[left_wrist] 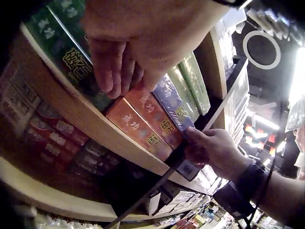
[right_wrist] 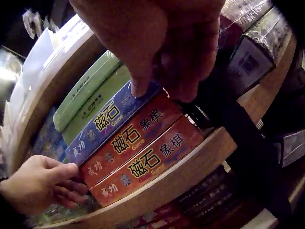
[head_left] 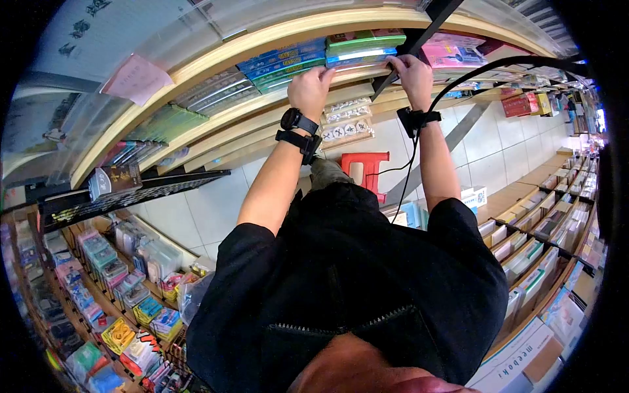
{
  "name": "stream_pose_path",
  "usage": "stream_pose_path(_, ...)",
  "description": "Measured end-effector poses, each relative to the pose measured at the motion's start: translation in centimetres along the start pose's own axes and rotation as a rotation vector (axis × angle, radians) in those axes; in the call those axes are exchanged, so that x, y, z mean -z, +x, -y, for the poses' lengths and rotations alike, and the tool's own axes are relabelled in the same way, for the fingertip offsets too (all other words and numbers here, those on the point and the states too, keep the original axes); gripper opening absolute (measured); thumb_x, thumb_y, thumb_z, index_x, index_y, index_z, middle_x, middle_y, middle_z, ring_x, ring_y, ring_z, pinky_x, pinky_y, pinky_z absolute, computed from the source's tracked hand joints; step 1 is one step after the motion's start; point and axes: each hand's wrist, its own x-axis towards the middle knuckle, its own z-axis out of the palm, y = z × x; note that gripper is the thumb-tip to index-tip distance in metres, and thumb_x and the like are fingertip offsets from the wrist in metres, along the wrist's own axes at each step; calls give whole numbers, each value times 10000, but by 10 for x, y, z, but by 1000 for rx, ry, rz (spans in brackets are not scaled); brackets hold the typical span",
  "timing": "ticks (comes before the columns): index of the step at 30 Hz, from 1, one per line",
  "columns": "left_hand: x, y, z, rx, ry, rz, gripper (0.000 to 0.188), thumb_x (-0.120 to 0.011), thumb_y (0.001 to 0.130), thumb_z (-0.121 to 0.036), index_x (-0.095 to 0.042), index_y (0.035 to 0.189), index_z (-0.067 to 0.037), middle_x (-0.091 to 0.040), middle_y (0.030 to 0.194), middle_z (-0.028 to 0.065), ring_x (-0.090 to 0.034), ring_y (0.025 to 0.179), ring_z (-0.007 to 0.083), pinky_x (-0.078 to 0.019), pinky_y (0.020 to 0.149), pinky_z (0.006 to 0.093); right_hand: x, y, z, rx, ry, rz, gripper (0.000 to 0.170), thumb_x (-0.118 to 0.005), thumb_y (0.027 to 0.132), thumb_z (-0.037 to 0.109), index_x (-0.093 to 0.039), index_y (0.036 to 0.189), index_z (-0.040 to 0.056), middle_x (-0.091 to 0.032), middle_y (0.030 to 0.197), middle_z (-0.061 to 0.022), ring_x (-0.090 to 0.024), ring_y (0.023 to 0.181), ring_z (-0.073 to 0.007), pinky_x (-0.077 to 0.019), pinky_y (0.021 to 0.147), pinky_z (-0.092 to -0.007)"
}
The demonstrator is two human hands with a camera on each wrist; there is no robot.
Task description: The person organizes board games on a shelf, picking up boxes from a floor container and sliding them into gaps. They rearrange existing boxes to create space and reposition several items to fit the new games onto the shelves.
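Observation:
Both hands are at opposite ends of a stack of boxed games on a shelf. A blue game box point(right_wrist: 107, 119) lies over orange Chinese chess boxes point(right_wrist: 138, 160) and under pale green boxes point(right_wrist: 93, 95). My left hand point(head_left: 308, 92) grips the blue box's left end, its thumb tip close to the seam with the orange box below; the fingers hang beside dark green boxes point(left_wrist: 62, 47). At the other end my right hand point(head_left: 413, 78) pinches the blue box's corner, thumb on the front and fingers round the side.
A black shelf post point(head_left: 429, 26) stands just right of the stack, with pink packages point(head_left: 452, 52) beyond it. The wooden shelf edge point(left_wrist: 90, 109) runs beneath the boxes. A red stool point(head_left: 363, 171) is on the tiled floor below, and a black cable point(head_left: 504, 62) crosses at right.

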Motion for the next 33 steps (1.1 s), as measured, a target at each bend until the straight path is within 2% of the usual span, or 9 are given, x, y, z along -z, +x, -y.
stream_pose_path(11,-6,6,0,-58,58,-124,288,-656,788,-366,-704,714,-92,-631,636,125,-615,559,298,-481,509,358,-3,1,7,97,-141,31,293,-598,836,386,-695,886,114,-642,688,-127,-630,643,-309,-489,572,-374)
stream_pose_path(16,-6,6,2,-71,35,-139,277,-662,787,-350,-696,695,-92,-626,620,121,-610,546,293,-474,499,361,-17,-2,-4,13,66,95,271,-558,885,287,-677,886,43,-647,652,-94,-646,588,-199,-494,555,-297)
stream_pose_path(20,-8,6,4,-91,-9,-143,263,-666,788,-332,-692,702,-85,-623,617,120,-607,542,294,-467,490,361,-16,-2,-5,23,98,105,285,-550,895,267,-665,857,9,-646,650,-90,-640,577,-162,-493,554,-275)
stream_pose_path(22,-10,6,5,-97,-11,-142,262,-657,791,-344,-687,696,-102,-620,613,119,-606,546,300,-473,492,369,-14,-3,-1,11,96,135,293,-548,897,269,-659,837,5,-646,651,-95,-642,581,-167,-495,555,-282)
stream_pose_path(23,-9,7,5,-101,-11,-141,261,-648,794,-356,-682,690,-120,-617,608,118,-606,550,305,-478,494,378,-13,-2,1,5,97,140,331,-541,876,356,-656,803,55,-647,681,-117,-637,655,-305,-499,583,-391)
stream_pose_path(28,10,9,-5,-85,52,-48,261,-649,797,-345,-699,752,-92,-638,656,124,-622,582,304,-493,530,370,2,5,12,26,-74,166,361,-590,831,377,-650,857,22,-643,685,-150,-635,668,-335,-503,601,-391)
stream_pose_path(30,20,4,-9,-55,87,-8,279,-653,796,-340,-702,778,-66,-649,680,121,-630,594,295,-500,551,358,13,4,28,-64,98,102,299,-608,852,218,-609,993,-47,-665,686,-122,-666,628,-164,-505,585,-273)
stream_pose_path(31,22,1,-12,-46,58,-53,283,-657,792,-337,-701,818,-59,-653,696,130,-637,609,291,-504,561,353,20,6,36,-130,257,166,319,-595,854,163,-567,1066,-74,-671,692,-124,-667,634,-148,-511,589,-260)
stream_pose_path(33,27,-1,-16,-13,-45,-106,307,-662,788,-321,-693,912,-43,-657,727,154,-652,648,284,-511,581,347,16,14,37,-217,426,235,236,-572,869,127,-572,1003,-67,-677,734,-119,-665,634,-153,-513,565,-239)
